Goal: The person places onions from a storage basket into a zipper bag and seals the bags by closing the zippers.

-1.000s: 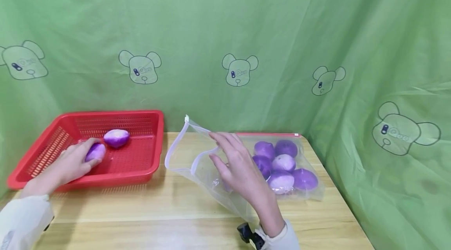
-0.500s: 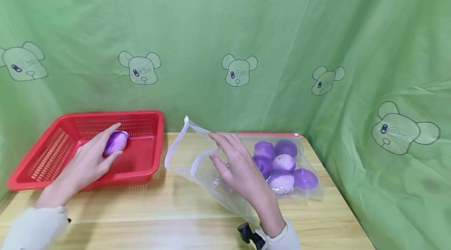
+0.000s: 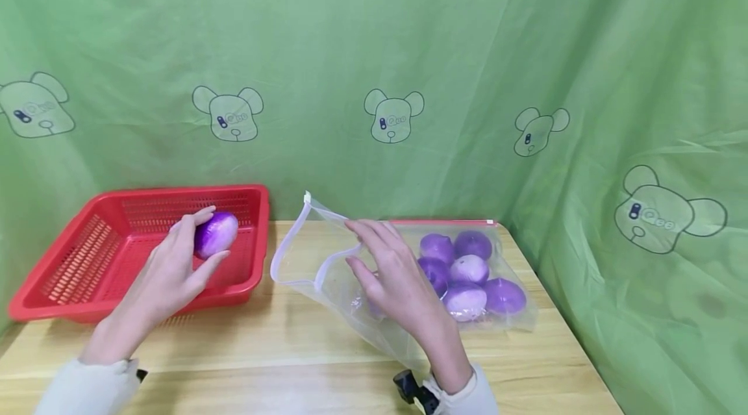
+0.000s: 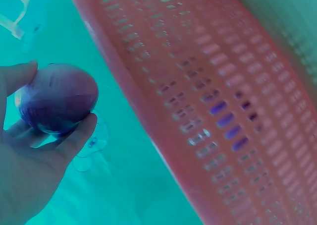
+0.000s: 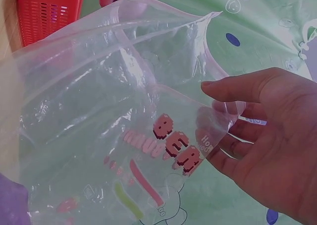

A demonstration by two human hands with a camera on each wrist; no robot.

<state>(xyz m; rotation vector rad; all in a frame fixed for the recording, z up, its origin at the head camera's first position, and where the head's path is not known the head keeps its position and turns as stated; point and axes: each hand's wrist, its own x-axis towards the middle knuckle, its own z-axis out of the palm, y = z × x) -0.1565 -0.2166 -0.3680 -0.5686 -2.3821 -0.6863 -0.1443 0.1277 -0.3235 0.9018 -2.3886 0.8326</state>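
My left hand (image 3: 169, 265) grips a purple-and-white rounded vegetable (image 3: 216, 234), turnip-like in look, above the red basket (image 3: 260, 259). Thumb and fingers wrap its side in the left wrist view, where the vegetable (image 4: 58, 98) stands apart from the basket wall. My right hand (image 3: 397, 275) holds the mouth of a clear zip bag (image 3: 347, 308) wide, thumb on the near side and fingers behind the film. Printed lettering on this bag (image 5: 124, 136) shows in the right wrist view. A purple shape inside the bag is partly hidden by the hand.
A second clear bag with a red zip strip (image 3: 444, 223) lies at the right, with several purple vegetables (image 3: 467, 301) in it. Purple also shows through the basket slots (image 4: 228, 126). A green curtain (image 3: 315, 77) stands behind the wooden table (image 3: 280, 363).
From inside the basket, my left hand has moved right and brought up the purple vegetable. My right hand and its bag have stayed nearly still.
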